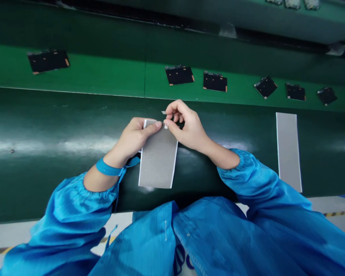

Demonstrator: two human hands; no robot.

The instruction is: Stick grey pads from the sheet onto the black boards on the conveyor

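Observation:
My left hand (136, 134) grips the top left corner of a grey sheet (158, 161) with white side edges, its thumb lying on the front face. The sheet hangs tilted above the dark green bench. My right hand (186, 124) is at the top edge of the same sheet, thumb and fingers bent close together. A small white tab (163, 112) sticks out at its index fingertip. Just under the right thumb, another small white piece (166, 127) shows on the sheet. The fingers of my left hand behind the sheet are hidden. A blue wrist strap (108, 168) circles my left wrist.
Another long grey sheet (288, 151) with white edges lies on the bench (60, 122) at right. Beyond the bench, a brighter green strip (109, 80) carries several black panels, one panel (48, 61) far left and others toward the right. A dark ledge runs above.

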